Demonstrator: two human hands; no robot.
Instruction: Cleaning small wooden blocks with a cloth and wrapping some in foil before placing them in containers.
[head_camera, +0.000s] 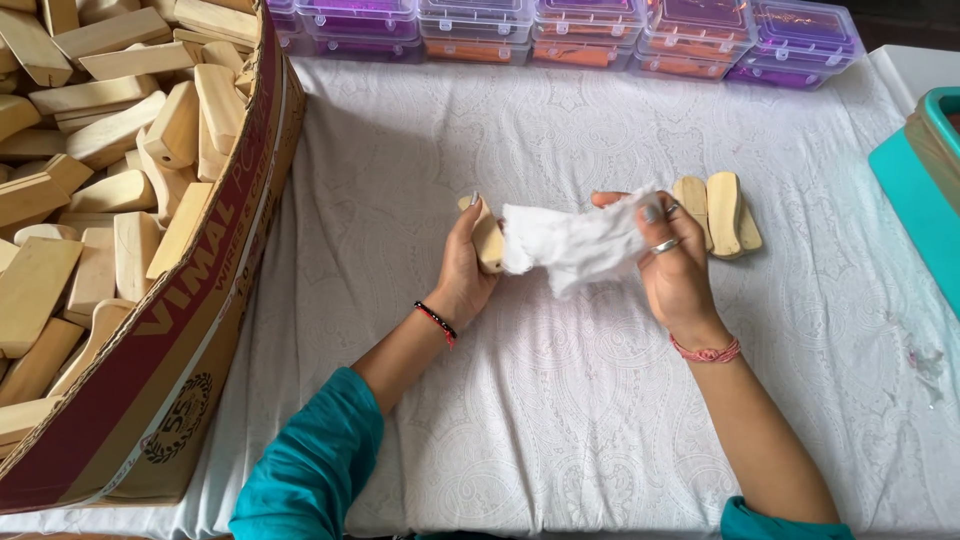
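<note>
While the left hand (462, 275) is closed around one pale, oblong wooden block (487, 240), the right hand (672, 268) pinches one crumpled white cloth (575, 245) between thumb and fingers, and the cloth's free end lies against the block. Both hands sit over the white patterned tablecloth (560, 400), roughly at its middle. Taking the held block as reference: a group of finished pale wooden blocks (720, 212) lies to its right, just beyond the right hand; three can be made out, touching one another, though the hand hides part of the group. To the block's left stands one large brown and maroon cardboard box (190, 300), open, filled with many more pale wooden blocks (110, 180), too many and too overlapped to count. Beyond the block, along the far edge of the cloth, runs a row of clear plastic lidded cases (560, 25) with purple and orange contents; six are visible, stacked at least two high. Far right of the block, one teal plastic tray (915, 185) is cut by the frame edge.
</note>
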